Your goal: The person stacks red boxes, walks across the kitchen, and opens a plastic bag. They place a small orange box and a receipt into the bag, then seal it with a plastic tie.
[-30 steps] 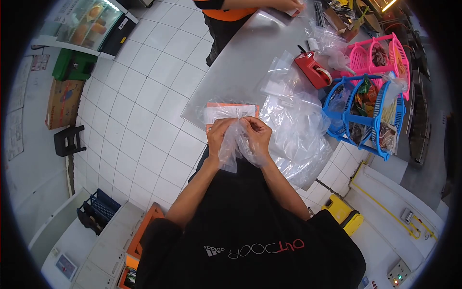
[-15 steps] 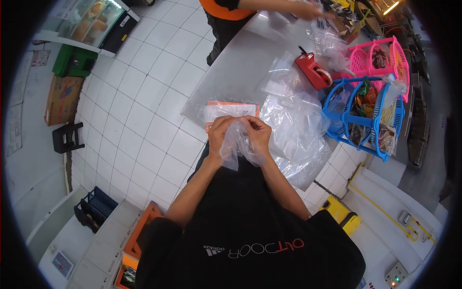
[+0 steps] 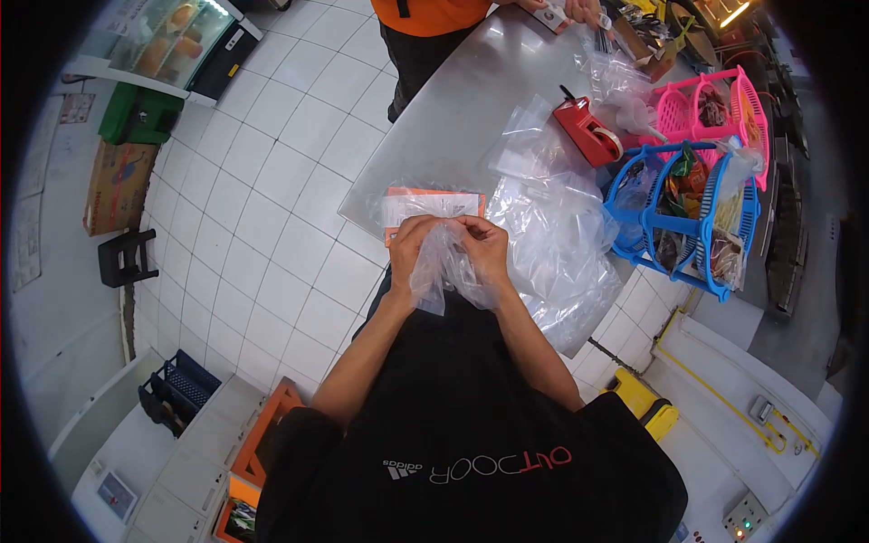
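A clear plastic bag (image 3: 433, 271) hangs down between my two hands, gathered at its upper end. My left hand (image 3: 409, 252) is closed on its left side, fingers curled together. Opposite it, my right hand (image 3: 485, 250) pinches the bag with thumb and forefinger. Just beyond my fingers, on the table's near-left corner, lies an orange packet with a white printed paper (image 3: 430, 207), partly covered by clear plastic. More flat clear plastic bags (image 3: 552, 262) spread over the steel table (image 3: 434, 127) to the right of my hands.
A red tape dispenser (image 3: 587, 131) stands on the table beyond the bags. Blue baskets (image 3: 674, 224) and a pink basket (image 3: 674, 116) of packets line the right side. Across the table, a person in orange (image 3: 434, 16) holds a small box (image 3: 550, 18).
The person across the table has drawn their arm back and now holds a small box with both hands. My hands stay at nearly the same place with the bag.
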### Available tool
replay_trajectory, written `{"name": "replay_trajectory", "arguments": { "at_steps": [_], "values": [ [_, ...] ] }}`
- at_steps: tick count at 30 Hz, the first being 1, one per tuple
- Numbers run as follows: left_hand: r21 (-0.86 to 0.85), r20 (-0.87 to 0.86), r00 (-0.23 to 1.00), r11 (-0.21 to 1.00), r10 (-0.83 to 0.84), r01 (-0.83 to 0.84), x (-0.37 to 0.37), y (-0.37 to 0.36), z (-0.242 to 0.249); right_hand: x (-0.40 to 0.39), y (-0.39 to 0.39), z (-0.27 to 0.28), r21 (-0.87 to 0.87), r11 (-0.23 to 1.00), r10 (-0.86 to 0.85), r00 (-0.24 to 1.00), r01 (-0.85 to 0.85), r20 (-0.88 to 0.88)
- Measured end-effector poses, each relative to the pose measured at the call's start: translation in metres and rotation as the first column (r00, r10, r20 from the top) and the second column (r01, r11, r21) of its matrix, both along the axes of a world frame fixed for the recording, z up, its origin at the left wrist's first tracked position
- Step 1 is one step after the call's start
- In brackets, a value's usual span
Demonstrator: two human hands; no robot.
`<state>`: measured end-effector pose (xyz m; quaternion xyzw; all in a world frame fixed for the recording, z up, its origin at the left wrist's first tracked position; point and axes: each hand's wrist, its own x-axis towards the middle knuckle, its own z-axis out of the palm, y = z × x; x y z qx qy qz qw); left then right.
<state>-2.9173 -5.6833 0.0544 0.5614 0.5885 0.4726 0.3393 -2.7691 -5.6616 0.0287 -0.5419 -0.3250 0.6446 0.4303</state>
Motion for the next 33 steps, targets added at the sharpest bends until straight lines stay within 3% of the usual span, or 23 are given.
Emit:
{"name": "replay_trajectory", "arguments": {
  "at_steps": [6,9,12,15,18,21,24,25,29,31,33],
  "values": [
    [0.019,-0.061,0.998,0.999,-0.025,0.026,-0.003,-0.001,-0.003,0.002,0.008,0.013,0.002,0.997,0.081,0.992,-0.082,0.099],
    [0.049,0.049,0.999,0.999,0.000,-0.002,-0.002,-0.001,-0.010,0.006,0.012,0.007,-0.025,0.989,0.150,0.984,-0.148,0.094],
    [0.107,-0.092,0.995,0.993,-0.042,0.052,-0.007,0.002,-0.004,0.016,0.021,0.009,0.004,0.954,0.297,0.952,-0.298,0.073],
    [0.075,-0.070,0.993,0.992,-0.097,0.102,-0.013,0.005,-0.005,0.024,0.035,0.025,0.265,0.848,0.385,0.876,-0.460,0.290],
    [0.050,0.048,0.991,0.991,-0.126,0.124,-0.014,0.007,-0.011,0.025,0.055,0.044,0.186,0.727,0.508,0.701,-0.661,0.501],
    [0.001,0.162,0.983,0.996,-0.087,0.088,-0.015,0.006,-0.022,0.020,0.047,0.031,0.087,0.818,0.495,0.773,-0.568,0.396],
    [0.080,0.212,0.976,0.996,-0.057,0.041,-0.013,0.003,-0.035,0.005,0.022,0.013,0.205,0.928,0.240,0.920,-0.312,0.310],
    [0.067,0.189,0.981,0.997,-0.053,0.040,-0.013,0.004,-0.037,0.001,0.013,0.004,0.220,0.941,0.170,0.923,-0.256,0.344],
    [-0.099,0.181,0.982,0.993,-0.045,0.064,-0.010,0.003,-0.010,-0.019,-0.012,0.007,0.210,0.977,-0.077,0.979,0.037,0.187],
    [-0.115,0.115,0.992,0.991,-0.055,0.069,-0.010,0.008,0.000,-0.029,-0.016,0.008,0.159,0.963,-0.226,0.973,0.215,0.054],
    [-0.029,-0.041,0.996,0.996,-0.085,0.084,-0.010,0.010,-0.002,-0.032,-0.025,0.008,0.127,0.954,-0.279,0.959,0.272,0.039]
  ]
}}
